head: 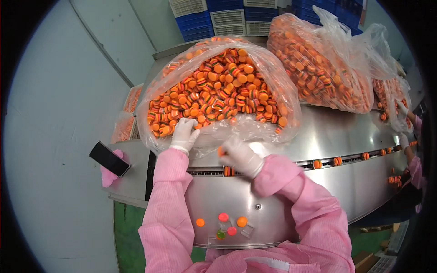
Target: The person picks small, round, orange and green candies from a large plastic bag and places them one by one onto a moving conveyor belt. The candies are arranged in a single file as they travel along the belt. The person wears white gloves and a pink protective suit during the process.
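A large transparent plastic bag (290, 102) lies wide on the steel table, full of burger-shaped gummy candies (218, 85) in orange, red and green layers. My left hand (184, 134), in a white glove, touches the candies at the bag's near left edge; its fingertips are partly hidden among them. Blurred by motion, my right hand (240, 155) is above the conveyor slot (205, 173) with an orange candy (221, 151) at its fingers. Just below that hand, another layered candy (229, 171) sits in the slot.
More candies (317, 164) stand spaced along the slot to the right. Loose candy pieces (232, 231) and small transparent plastic pieces (246, 231) lie near the front edge. A second filled bag (317, 68) is at back right. A phone (109, 159) rests at left. A co-worker's gloved hand (404, 140) shows far right.
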Demonstrator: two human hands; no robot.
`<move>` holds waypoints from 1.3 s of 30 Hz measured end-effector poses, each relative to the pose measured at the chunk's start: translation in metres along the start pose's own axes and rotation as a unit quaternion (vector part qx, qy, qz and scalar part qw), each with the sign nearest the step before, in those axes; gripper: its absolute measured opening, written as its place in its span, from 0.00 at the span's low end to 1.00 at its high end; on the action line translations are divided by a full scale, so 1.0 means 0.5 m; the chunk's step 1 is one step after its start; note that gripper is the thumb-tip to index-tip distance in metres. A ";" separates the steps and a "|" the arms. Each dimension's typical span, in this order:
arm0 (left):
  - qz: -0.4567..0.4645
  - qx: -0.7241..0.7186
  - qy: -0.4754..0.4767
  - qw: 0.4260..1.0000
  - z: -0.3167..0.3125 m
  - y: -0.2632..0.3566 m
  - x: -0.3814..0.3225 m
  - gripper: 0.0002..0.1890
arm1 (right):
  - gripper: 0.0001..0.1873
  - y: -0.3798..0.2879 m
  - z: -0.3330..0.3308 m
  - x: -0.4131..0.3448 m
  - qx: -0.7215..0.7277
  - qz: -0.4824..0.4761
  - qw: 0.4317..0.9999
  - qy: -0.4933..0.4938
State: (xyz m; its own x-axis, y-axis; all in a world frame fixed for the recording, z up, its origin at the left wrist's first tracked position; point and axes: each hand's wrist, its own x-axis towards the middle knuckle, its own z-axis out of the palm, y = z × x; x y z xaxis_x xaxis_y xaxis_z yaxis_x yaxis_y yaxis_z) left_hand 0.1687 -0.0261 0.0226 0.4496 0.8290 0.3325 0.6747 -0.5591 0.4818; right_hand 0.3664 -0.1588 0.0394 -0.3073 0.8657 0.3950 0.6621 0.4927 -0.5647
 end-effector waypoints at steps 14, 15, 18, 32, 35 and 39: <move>-0.197 0.024 0.016 0.980 0.058 0.002 0.036 0.12 | 0.03 -0.020 -0.080 -0.193 -0.308 0.084 0.946 -0.049; -0.183 0.020 0.038 0.982 0.055 -0.008 0.030 0.12 | 0.04 -0.003 -0.107 -0.215 -0.309 0.125 0.943 0.019; -0.118 -0.006 0.112 0.987 0.053 -0.007 0.030 0.11 | 0.07 0.086 -0.136 -0.281 -0.279 0.149 0.949 -0.001; 0.044 -0.001 -0.298 0.953 -0.038 0.102 -0.149 0.14 | 0.13 0.169 -0.083 0.095 -0.243 0.365 0.894 -0.097; -0.001 -0.013 -0.294 0.956 -0.029 0.108 -0.133 0.15 | 0.14 0.168 -0.080 0.092 -0.225 0.387 0.888 -0.109; 0.115 -0.095 -0.121 0.981 -0.011 0.149 -0.056 0.10 | 0.13 0.211 -0.098 0.069 -0.212 0.398 0.888 -0.087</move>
State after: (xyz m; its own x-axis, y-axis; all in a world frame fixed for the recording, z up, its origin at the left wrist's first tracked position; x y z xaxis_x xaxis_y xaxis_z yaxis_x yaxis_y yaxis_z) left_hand 0.2032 -0.0912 0.0536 0.7182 0.6459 0.2587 0.4282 -0.7033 0.5674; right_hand 0.4592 -0.0813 0.0287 0.2978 0.9433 -0.1463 0.9035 -0.3280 -0.2757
